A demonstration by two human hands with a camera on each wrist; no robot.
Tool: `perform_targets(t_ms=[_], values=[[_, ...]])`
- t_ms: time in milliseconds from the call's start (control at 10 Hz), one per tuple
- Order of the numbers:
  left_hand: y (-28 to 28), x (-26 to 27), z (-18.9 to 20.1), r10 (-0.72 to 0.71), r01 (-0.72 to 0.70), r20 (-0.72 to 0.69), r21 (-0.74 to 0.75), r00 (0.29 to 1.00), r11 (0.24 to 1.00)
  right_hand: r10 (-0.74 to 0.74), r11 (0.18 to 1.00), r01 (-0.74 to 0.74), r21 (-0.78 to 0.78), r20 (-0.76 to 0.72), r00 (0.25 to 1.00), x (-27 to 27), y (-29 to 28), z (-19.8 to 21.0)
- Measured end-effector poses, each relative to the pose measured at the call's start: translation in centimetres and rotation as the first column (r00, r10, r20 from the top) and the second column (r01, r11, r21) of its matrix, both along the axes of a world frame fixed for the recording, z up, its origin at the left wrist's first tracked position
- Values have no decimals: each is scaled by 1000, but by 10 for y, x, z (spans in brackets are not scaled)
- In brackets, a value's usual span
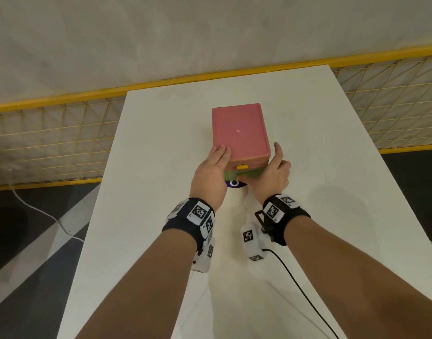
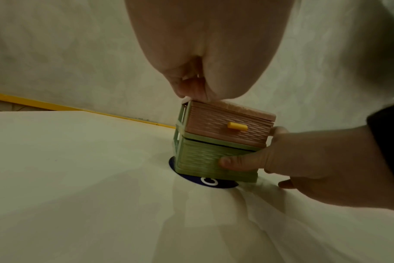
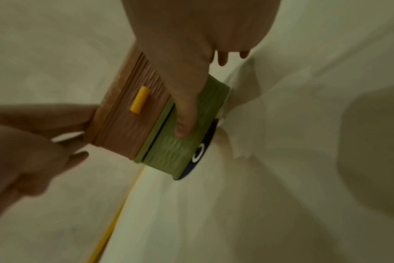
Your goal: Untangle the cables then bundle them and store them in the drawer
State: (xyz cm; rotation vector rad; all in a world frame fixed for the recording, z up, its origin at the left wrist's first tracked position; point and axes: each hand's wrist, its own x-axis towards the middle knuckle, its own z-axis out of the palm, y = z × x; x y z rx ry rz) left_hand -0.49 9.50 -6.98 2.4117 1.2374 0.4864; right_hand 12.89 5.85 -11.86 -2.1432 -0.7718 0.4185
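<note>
A: Where's the drawer box (image 1: 239, 133)?
B: On the worktop (image 1: 161, 143), between your hands. Your left hand (image 1: 210, 170) lies flat on top; your right hand (image 1: 271, 174), unclenched, thumb-presses the green drawer (image 2: 200, 160).

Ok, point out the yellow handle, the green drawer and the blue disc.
yellow handle (image 2: 237, 126), left wrist view, middle of the bar.
green drawer (image 2: 198, 158), left wrist view, its woven front.
blue disc (image 2: 226, 185), left wrist view, bare part beside the white ring.

Small drawer unit (image 3: 151, 137) on a white table (image 3: 236, 213), its pink drawer (image 3: 124, 126) bearing a yellow handle (image 3: 139, 100), right hand (image 3: 191, 44) thumb (image 3: 185, 113) flat across its green drawer (image 3: 178, 154), left hand (image 3: 34, 142) touching the unit's pink top, blue disc (image 3: 204, 151) under the unit
</note>
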Motion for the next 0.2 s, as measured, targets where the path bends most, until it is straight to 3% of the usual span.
perform_targets(t_ms=[200], values=[[1,-5,9,20,-10,88,-110,996,994,116,992,-120,35,96,989,1,-9,14]])
